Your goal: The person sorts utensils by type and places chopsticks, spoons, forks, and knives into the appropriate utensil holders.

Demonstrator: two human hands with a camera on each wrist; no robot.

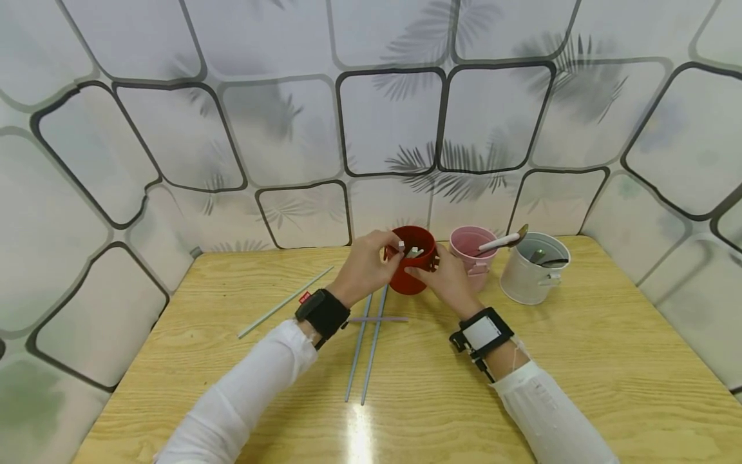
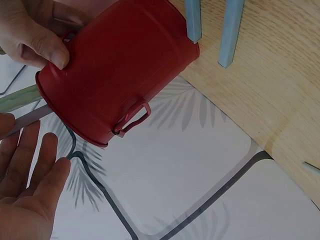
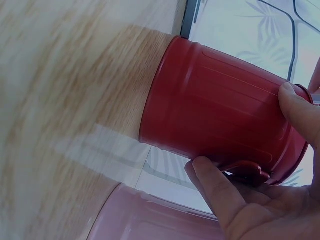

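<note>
A red metal bucket (image 1: 410, 277) with small side handles stands on the wooden table. My right hand (image 1: 449, 277) grips its right side, thumb near the rim and fingers around the handle (image 3: 245, 170). At the rim's left, my left hand (image 1: 368, 264) pinches the upper end of a greyish-purple chopstick (image 2: 31, 120) that reaches into the bucket. A green chopstick (image 2: 20, 100) leans in the bucket beside it. Two blue chopsticks (image 1: 371, 361) lie in front of the bucket, with a thin purple stick (image 1: 394, 319) crosswise on them. The chopsticks' lower ends inside the bucket are hidden.
A pink bucket (image 1: 476, 280) stands right of the red one, holding a white-handled utensil (image 1: 498, 243). Further right is a white bucket (image 1: 524, 283) with spoon-like utensils (image 1: 539, 256). A pale green chopstick (image 1: 284, 303) lies at the left. A patterned wall (image 1: 301, 219) closes off the back.
</note>
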